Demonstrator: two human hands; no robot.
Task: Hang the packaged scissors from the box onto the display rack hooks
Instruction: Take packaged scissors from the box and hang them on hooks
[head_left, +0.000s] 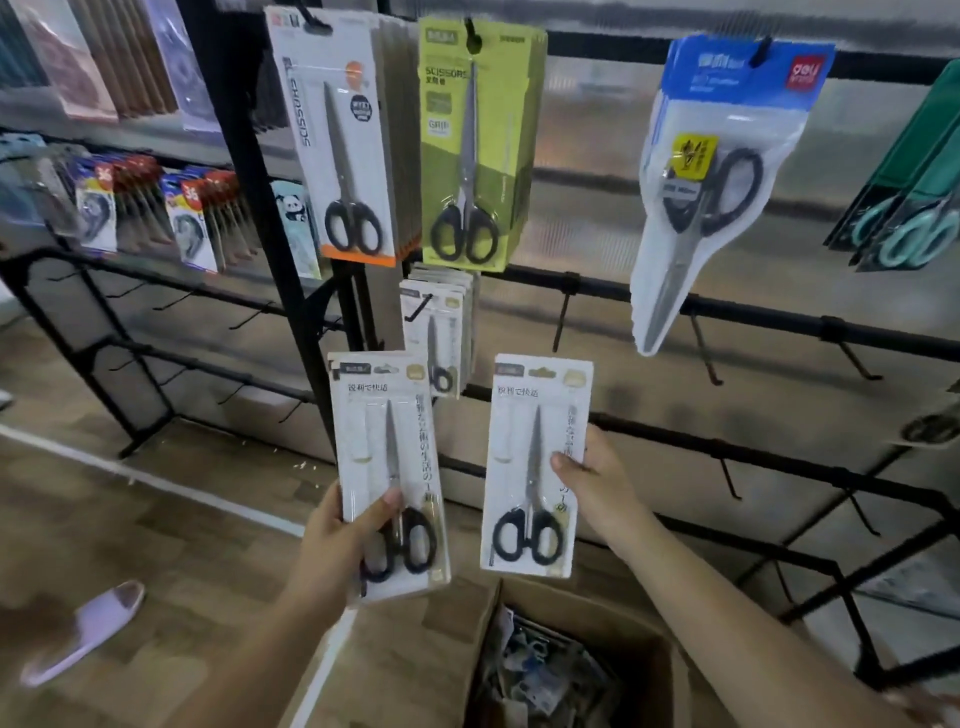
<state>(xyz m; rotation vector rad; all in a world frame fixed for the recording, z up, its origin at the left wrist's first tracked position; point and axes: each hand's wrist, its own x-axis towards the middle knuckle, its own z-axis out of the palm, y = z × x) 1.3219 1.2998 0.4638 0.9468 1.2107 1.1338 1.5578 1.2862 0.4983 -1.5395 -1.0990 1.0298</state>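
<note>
My left hand grips a white scissors pack by its lower left edge, thumb over the black handles. My right hand holds a second identical white scissors pack by its right edge. Both packs stand upright in front of the black display rack. Behind them, several matching white packs hang on a lower hook. The open cardboard box sits on the floor below my right arm, with packaged items inside.
Upper hooks carry orange-trimmed scissors packs, green packs, blue bagged scissors and teal packs. Bare hooks line the lower rails to the right. Correction tape packs hang at left. A slipper lies on the floor.
</note>
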